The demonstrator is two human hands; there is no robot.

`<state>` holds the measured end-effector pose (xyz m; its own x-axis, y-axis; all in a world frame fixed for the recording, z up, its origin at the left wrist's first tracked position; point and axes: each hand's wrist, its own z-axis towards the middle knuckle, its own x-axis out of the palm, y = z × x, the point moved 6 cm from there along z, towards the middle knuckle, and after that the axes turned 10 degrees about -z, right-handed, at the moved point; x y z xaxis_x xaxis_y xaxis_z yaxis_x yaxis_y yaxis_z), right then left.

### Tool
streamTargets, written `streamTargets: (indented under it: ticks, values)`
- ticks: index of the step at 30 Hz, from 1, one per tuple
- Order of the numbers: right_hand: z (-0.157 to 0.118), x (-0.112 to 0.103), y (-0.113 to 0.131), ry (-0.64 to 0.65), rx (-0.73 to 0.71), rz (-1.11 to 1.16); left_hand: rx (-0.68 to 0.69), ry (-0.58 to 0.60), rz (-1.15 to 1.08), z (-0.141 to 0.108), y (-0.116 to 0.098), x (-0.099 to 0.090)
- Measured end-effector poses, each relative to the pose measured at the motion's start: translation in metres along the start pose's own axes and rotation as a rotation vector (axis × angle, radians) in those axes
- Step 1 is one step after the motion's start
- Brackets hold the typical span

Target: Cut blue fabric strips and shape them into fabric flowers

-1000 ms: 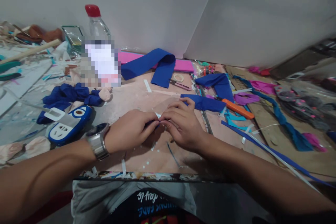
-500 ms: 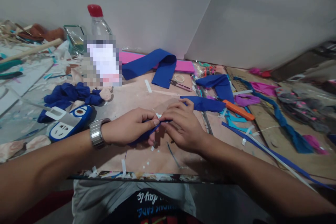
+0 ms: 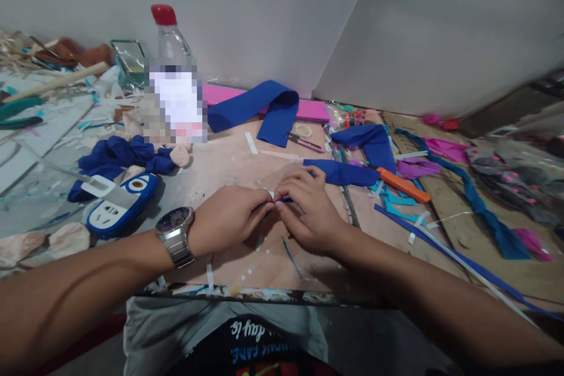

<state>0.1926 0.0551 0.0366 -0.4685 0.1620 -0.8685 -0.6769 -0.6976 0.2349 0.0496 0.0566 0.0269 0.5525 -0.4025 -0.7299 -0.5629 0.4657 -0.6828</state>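
Note:
My left hand (image 3: 233, 214), with a metal wristwatch (image 3: 176, 235) on its wrist, is closed, thumb and forefinger pinched together. Opposite it, fingertips almost touching, my right hand (image 3: 311, 208) is also closed in a pinch. Between the fingertips shows a thin edge of blue fabric (image 3: 282, 200) with a small white bit beside it. Most of that fabric is hidden behind the fingers. Just beyond my right hand lies a blue fabric strip (image 3: 346, 173), its right end by an orange cutter (image 3: 403, 184).
Left of my hands are a blue-and-white power strip (image 3: 118, 205) and bunched blue fabric (image 3: 117, 155). A red-capped bottle (image 3: 174, 41) stands behind a blurred-out lit phone screen. Small scissors (image 3: 306, 142) lie near a folded blue strip (image 3: 275, 111). Cardboard (image 3: 458, 223) is at right.
My left hand has rolled over, bringing the watch face up and hiding the blue fabric formerly visible below it. My right hand has stayed nearly in place.

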Motion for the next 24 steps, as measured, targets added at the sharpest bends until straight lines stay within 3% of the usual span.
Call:
streamTargets:
  ticks: [12, 24]
  values:
    - [0.0005, -0.0029, 0.0002, -0.031, -0.013, 0.005, -0.026, 0.041, -0.238, -0.0009, -0.0004, -0.0045]
    - [-0.0003, 0.0006, 0.0018, -0.004, -0.03, 0.003, -0.003, 0.047, -0.107, -0.0012, 0.0006, -0.0019]
